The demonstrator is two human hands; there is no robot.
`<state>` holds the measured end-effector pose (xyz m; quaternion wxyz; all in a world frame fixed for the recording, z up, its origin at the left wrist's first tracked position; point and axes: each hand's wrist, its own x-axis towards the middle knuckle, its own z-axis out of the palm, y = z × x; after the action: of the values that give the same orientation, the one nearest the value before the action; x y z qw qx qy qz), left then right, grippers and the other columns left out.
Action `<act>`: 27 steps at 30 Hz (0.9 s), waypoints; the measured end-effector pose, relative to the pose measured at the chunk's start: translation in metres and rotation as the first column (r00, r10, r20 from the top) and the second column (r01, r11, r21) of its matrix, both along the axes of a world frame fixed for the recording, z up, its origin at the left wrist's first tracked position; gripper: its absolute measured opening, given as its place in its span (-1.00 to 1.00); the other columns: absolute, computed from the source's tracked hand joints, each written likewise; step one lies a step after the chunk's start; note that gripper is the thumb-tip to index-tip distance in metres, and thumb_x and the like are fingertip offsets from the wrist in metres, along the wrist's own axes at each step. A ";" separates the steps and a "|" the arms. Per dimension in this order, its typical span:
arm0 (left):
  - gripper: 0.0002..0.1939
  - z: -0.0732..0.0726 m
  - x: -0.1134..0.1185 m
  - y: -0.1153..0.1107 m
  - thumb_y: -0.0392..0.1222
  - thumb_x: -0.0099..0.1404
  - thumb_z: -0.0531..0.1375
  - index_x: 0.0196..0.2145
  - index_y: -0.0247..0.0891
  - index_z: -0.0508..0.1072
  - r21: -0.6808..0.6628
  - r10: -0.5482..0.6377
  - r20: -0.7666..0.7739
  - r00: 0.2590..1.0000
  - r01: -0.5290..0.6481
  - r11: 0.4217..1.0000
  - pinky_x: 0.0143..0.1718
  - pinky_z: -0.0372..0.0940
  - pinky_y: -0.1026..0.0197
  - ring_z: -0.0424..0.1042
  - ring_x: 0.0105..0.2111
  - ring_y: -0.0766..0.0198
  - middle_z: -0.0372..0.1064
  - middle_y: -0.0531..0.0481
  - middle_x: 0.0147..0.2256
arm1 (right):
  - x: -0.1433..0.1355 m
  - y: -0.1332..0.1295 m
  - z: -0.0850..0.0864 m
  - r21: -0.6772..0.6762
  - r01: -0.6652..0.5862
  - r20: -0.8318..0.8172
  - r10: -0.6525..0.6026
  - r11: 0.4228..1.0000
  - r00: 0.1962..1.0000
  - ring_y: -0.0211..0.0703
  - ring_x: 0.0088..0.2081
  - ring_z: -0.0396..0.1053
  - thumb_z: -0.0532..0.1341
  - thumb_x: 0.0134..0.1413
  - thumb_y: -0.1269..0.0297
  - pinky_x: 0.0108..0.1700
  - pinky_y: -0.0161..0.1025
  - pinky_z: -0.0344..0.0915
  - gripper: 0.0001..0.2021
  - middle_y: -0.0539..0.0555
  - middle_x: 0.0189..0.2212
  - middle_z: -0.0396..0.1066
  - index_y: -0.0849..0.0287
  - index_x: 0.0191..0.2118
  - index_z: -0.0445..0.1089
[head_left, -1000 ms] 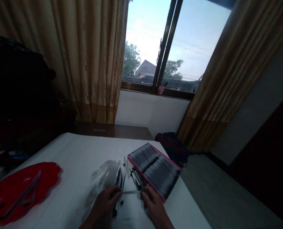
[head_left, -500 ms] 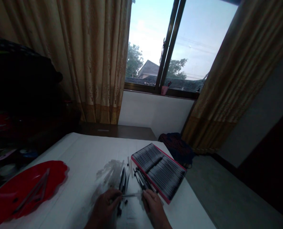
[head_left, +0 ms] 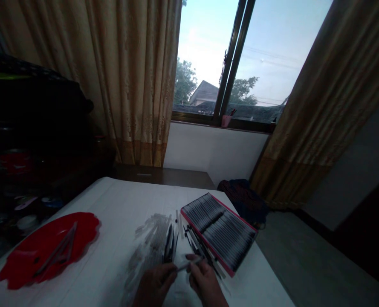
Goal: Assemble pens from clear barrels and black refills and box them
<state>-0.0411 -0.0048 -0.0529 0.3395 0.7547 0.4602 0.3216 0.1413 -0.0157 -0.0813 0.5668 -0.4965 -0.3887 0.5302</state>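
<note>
A red plastic dish with a scalloped edge (head_left: 88,224) lies at the left on the white-covered worktop (head_left: 122,196), thin clear sticks (head_left: 70,246) inside it. Next come a blurred heap of clear slender tubes (head_left: 152,234) and some slim black pens (head_left: 169,245). Just below these, the left hand (head_left: 157,281) pinches one end of a thin greyish stick (head_left: 184,267); the right hand (head_left: 205,279) pinches its other end, beside a pink-rimmed rectangular box (head_left: 233,273) packed with two rows of grey sticks (head_left: 230,236).

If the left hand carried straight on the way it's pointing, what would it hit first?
Probably the bare right hand, just past the slim greyish stick that the bare left hand pinches; depth is hard to judge here.
</note>
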 end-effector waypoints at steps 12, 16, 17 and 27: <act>-0.74 0.027 -0.033 0.022 -0.09 0.25 0.06 -0.31 -0.16 0.54 -0.041 0.086 -0.120 0.989 -0.091 0.995 -0.22 0.30 0.30 0.49 -0.27 0.23 0.55 0.05 -0.30 | 0.001 -0.003 0.005 -0.173 0.082 -0.368 -0.141 0.982 0.919 -0.41 -0.65 0.11 0.43 -0.39 -0.03 -0.63 -0.43 -0.03 -0.49 -0.10 -0.64 0.22 0.21 -0.31 0.42; -0.68 0.033 -0.070 0.056 -0.10 0.29 -0.01 -0.15 -0.16 0.47 0.052 0.315 -0.336 0.888 -0.316 0.947 -0.13 0.25 0.30 0.44 -0.15 0.26 0.48 0.03 -0.13 | 0.008 -0.004 0.009 -0.145 0.103 -0.406 -0.154 0.984 0.901 -0.37 -0.60 0.23 0.43 -0.35 0.01 -0.58 -0.41 0.11 -0.51 -0.06 -0.56 0.33 0.16 -0.24 0.41; -0.67 0.033 -0.077 0.065 -0.11 0.30 -0.03 -0.11 -0.16 0.45 0.079 0.348 -0.397 0.849 -0.346 0.935 -0.12 0.24 0.31 0.43 -0.13 0.27 0.45 0.02 -0.10 | 0.008 -0.004 0.009 -0.144 0.109 -0.427 -0.161 0.984 0.890 -0.36 -0.59 0.25 0.44 -0.37 0.02 -0.57 -0.41 0.13 -0.51 -0.05 -0.55 0.35 0.16 -0.26 0.41; -0.79 0.020 -0.085 0.099 -0.12 0.18 0.10 -0.26 -0.13 0.47 0.065 0.411 -0.529 0.743 -0.447 0.892 -0.33 0.18 0.26 0.42 -0.24 0.17 0.43 -0.03 -0.21 | 0.004 -0.001 0.011 -0.235 0.077 -0.572 -0.201 0.969 0.795 -0.39 -0.62 0.25 0.47 -0.55 -0.06 -0.59 -0.46 0.12 -0.43 -0.07 -0.65 0.35 0.23 -0.36 0.40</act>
<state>-0.1264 0.0942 -0.0333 0.1409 0.6756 0.7068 0.1553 0.1454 -0.0167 -0.0707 0.6446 -0.3880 -0.1000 0.6511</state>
